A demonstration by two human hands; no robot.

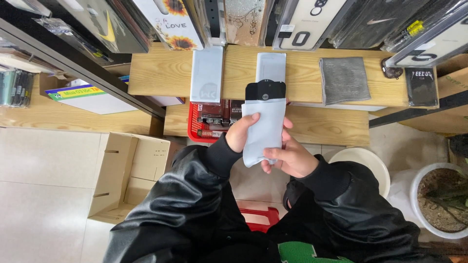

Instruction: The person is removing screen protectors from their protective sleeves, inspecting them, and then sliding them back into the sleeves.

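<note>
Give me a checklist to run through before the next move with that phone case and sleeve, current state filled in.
1. Left hand grips the pale sleeve along its side edge: ok.
2. Right hand supports the sleeve's lower end: ok.
3. Black phone case is partly inside, its top sticking out of the sleeve's mouth: ok.
4. Case fully seated in the sleeve: not ok.
5. Bare spot on the wooden shelf between the two flat sleeves already lying there and the grey cloth: ok.
6. Sleeve's bottom end sealed: cannot tell, the fingers cover it.
</note>
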